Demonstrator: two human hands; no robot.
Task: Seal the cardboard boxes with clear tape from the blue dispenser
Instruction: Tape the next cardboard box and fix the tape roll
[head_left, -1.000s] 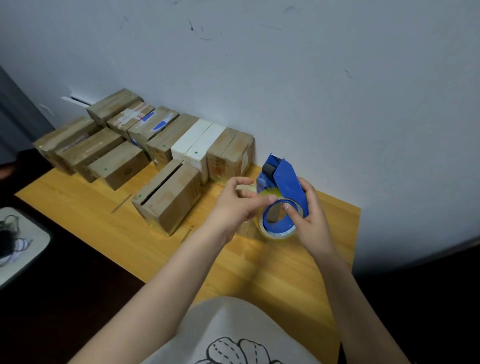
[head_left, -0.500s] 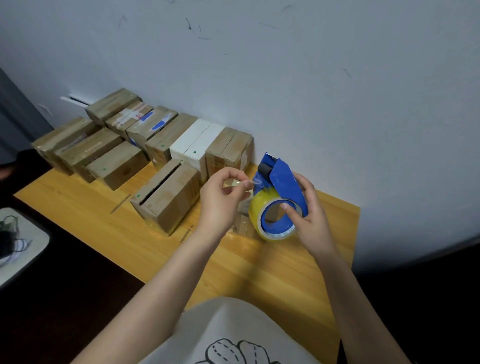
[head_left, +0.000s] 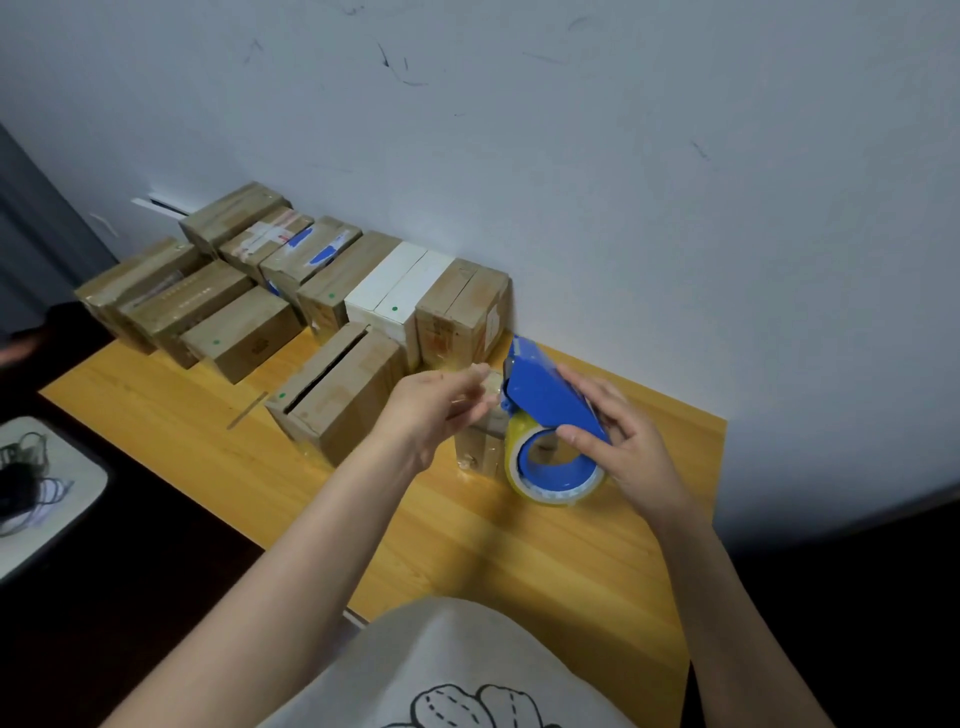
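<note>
My right hand (head_left: 631, 447) grips the blue tape dispenser (head_left: 545, 395), which carries a roll of clear tape (head_left: 553, 470) and is held above the wooden table (head_left: 519, 561). My left hand (head_left: 441, 405) pinches the loose end of the tape at the dispenser's front edge. A small cardboard box (head_left: 480, 441) stands on the table right behind my hands, partly hidden by them. To its left lies another cardboard box (head_left: 337, 389) whose top flaps show a dark gap.
Several cardboard boxes (head_left: 244, 338) and a white box (head_left: 400, 291) stand in rows along the wall at the table's back left. A thin wooden stick (head_left: 247, 410) lies on the table. A grey tray with cables (head_left: 31, 483) sits off the left edge.
My left hand moved off the roll to the dispenser's front edge and took the tape end. The dispenser has tilted slightly.
</note>
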